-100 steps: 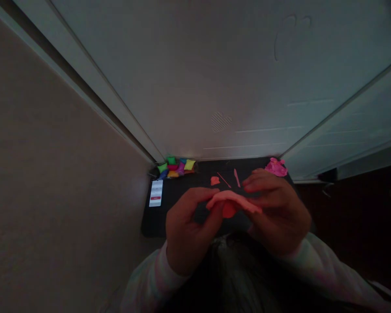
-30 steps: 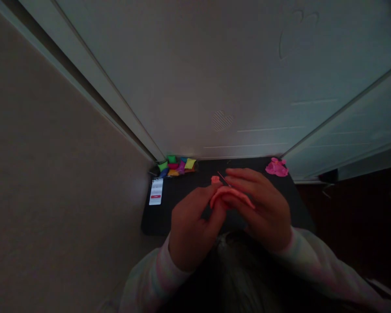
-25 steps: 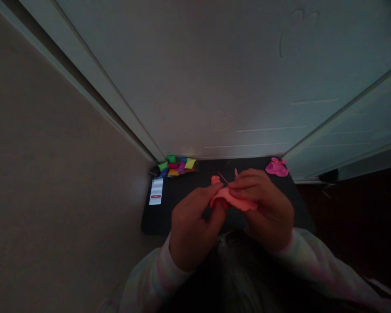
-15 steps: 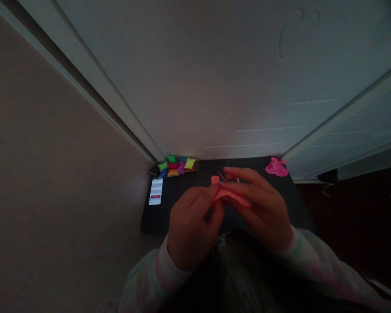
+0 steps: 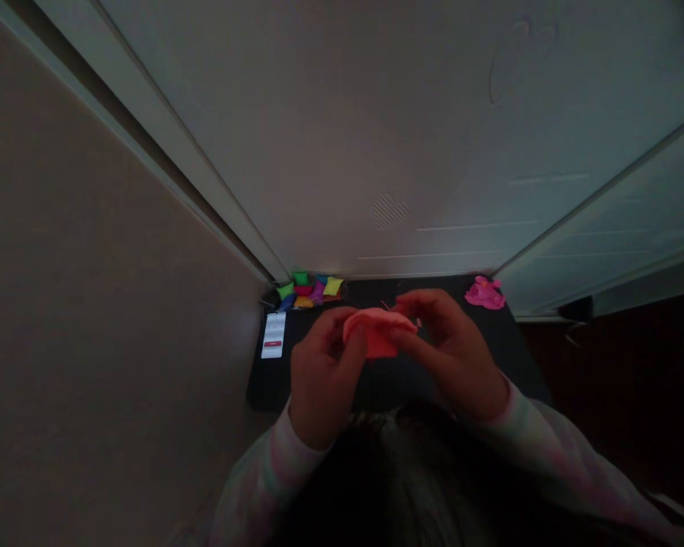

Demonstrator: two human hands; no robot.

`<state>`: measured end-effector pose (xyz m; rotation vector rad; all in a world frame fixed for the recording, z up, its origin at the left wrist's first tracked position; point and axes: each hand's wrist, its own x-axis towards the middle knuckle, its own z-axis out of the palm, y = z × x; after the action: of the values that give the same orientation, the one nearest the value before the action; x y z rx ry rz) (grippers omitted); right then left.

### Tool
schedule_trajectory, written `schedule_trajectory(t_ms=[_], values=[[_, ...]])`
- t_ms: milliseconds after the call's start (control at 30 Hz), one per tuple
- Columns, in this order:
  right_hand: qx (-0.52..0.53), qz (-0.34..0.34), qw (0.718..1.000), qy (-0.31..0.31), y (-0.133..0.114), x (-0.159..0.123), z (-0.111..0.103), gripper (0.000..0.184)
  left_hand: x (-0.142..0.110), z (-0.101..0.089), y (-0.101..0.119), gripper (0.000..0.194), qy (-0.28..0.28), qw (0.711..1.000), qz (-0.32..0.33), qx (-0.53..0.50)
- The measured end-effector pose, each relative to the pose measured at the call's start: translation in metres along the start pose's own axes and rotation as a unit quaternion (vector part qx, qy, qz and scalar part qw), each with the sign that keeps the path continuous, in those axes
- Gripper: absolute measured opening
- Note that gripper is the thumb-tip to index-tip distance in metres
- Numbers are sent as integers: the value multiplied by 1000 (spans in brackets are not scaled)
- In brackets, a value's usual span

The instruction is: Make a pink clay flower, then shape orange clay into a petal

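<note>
Between my hands, above the dark table [image 5: 313, 380], is a flattened piece of coral-pink modelling clay [image 5: 381, 346], curved over at its upper edge. My left hand [image 5: 324, 380] pinches its left side, thumb in front and fingers behind. On the right side, my right hand [image 5: 453, 353] grips it between thumb and fingers. Just beyond the clay the tip of a thin pink stick [image 5: 385, 305] shows. A bit of a second pink tool [image 5: 419, 323] appears by my right fingers, mostly covered.
Several small coloured clay packets [image 5: 308, 291] lie at the table's back left corner. A phone with a lit screen [image 5: 273, 335] rests in front of them. At the back right sits a pink clay shape [image 5: 485, 293]. A white panelled surface [image 5: 342, 152] rises behind the table.
The clay has shifted left and slightly up, and been turned so its front face shows. My right thumb has come onto its front. The small coral lump on the table is now hidden.
</note>
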<state>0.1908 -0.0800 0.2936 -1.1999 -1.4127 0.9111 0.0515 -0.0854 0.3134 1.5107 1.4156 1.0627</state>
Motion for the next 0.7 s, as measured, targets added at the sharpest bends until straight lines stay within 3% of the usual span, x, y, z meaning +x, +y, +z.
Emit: schedule_trajectory(t_ms=[100, 200, 367, 533, 700], values=[[43, 49, 996, -65, 1, 2, -1, 24, 3, 0, -5, 32, -16, 996, -66, -63], [49, 65, 992, -93, 1, 2, -1, 18, 5, -1, -5, 25, -29, 996, -66, -44], [6, 63, 993, -104, 3, 3, 2, 17, 10, -2, -5, 18, -36, 997, -61, 13], [-58, 31, 995, -71, 7, 4, 5, 26, 11, 2, -13, 15, -32, 997, -35, 53], [-65, 22, 993, -97, 9, 6, 6, 17, 11, 5, -14, 14, -36, 991, -13, 132]])
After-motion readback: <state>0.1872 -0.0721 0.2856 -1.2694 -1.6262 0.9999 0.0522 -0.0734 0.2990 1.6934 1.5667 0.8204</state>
